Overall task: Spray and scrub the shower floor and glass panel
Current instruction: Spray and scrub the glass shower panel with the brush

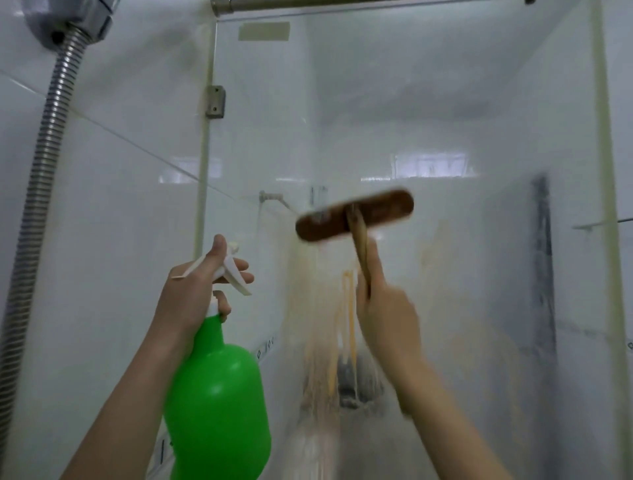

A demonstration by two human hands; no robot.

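My left hand (195, 291) grips the neck of a green spray bottle (219, 394) with a white trigger head, fingers over the trigger, held up at lower centre-left. My right hand (383, 308) holds the wooden handle of a brown scrub brush (356, 214). The brush head lies crosswise against the glass panel (462, 137), blurred by motion. Yellowish streaks run down the glass below the brush. The shower floor is out of view.
A chrome shower head with a ribbed metal hose (37, 192) hangs at the left along the white tiled wall (120, 192). A metal bracket (215, 101) clamps the glass edge to the wall. A metal rail (342, 4) runs across the top.
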